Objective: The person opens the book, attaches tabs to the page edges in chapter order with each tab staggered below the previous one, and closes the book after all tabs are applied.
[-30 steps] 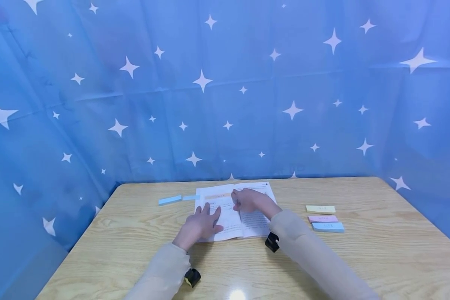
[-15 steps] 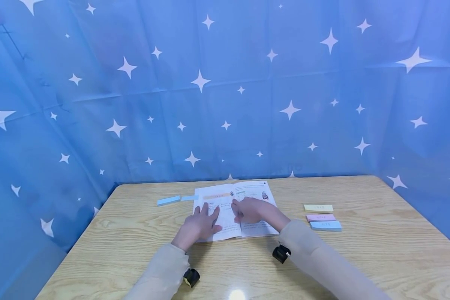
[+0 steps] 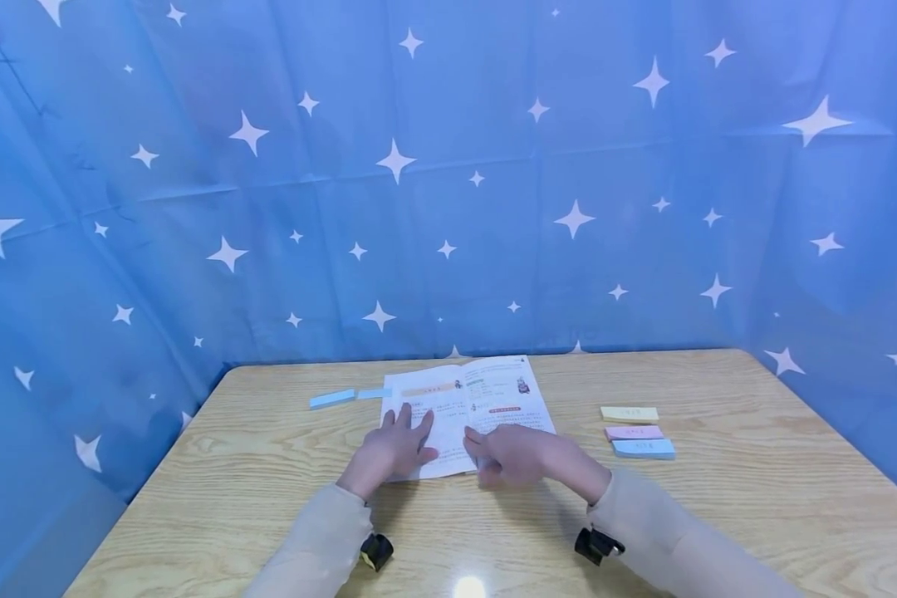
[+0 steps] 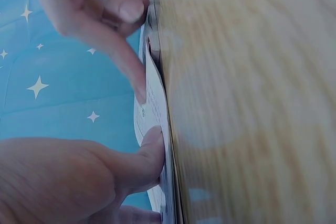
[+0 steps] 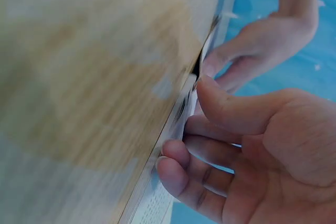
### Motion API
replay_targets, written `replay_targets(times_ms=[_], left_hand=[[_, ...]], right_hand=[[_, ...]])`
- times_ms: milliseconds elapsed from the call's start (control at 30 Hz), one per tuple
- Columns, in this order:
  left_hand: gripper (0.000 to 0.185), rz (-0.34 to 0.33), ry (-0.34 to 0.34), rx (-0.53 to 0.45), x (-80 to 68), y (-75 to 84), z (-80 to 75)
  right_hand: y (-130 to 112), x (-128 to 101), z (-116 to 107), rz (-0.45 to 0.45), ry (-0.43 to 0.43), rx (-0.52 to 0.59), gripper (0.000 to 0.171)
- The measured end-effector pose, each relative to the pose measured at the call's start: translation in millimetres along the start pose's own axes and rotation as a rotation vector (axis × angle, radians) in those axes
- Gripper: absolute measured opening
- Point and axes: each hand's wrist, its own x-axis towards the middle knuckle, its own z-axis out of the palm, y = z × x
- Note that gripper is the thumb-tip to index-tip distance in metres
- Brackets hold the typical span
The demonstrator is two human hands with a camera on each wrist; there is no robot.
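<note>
An open book (image 3: 493, 390) lies flat on the wooden table (image 3: 755, 498). My left hand (image 3: 396, 448) rests flat on its left page with the fingers spread; its thumb (image 4: 152, 150) presses the page edge. My right hand (image 3: 512, 457) sits at the near end of the centre fold and holds nothing. Its fingers (image 5: 173, 171) are loosely bent against the paper, and one finger (image 4: 137, 90) reaches straight onto the page. The book's edge (image 5: 178, 124) runs past the right thumb.
Three sticky-note pads lie in a column right of the book: yellow (image 3: 629, 413), pink (image 3: 634, 432), blue (image 3: 643, 448). Two light blue pads (image 3: 332, 399) lie left of the book's far corner. A blue starred curtain (image 3: 448, 166) encloses the table on three sides.
My right hand has slid from the top of the book down along the centre fold to its near edge, uncovering the right page. The left hand has stayed on the left page.
</note>
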Motion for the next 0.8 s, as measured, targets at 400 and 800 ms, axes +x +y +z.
replay_targets(times_ms=[400, 800], left_hand=[[0.062, 0.027, -0.008, -0.046, -1.8, -1.5, -1.6], [0.062, 0.018, -0.008, -0.058, -1.6, -0.9, -2.0]], right_hand=[[-16, -24, -2, -0.029, -0.079, -0.021, 0.056], [-16, -26, 2, -0.011, -0.075, -0.01, 0.053]])
